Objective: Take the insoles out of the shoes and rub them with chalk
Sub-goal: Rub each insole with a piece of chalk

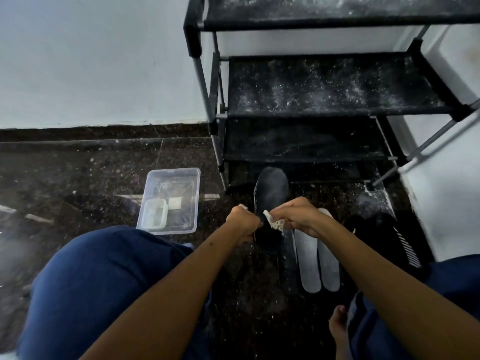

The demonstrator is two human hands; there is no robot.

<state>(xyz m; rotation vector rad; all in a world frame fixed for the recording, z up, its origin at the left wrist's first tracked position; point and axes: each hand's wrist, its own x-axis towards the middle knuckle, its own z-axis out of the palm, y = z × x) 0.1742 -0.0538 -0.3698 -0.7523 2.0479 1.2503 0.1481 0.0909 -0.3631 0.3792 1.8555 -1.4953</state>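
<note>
A dark insole stands tilted over the floor, toe end pointing away from me. My left hand grips its left edge near the middle. My right hand pinches a small white crumbly piece of chalk against the insole's face. Two pale grey insoles lie side by side on the floor just right of it, with another dark insole beside them. A black shoe with white stripes lies further right.
A clear plastic tub holding a small container and a white block sits on the floor at left. A black shoe rack, dusted white, stands ahead at right. My knees in blue trousers and a bare foot frame the dark speckled floor.
</note>
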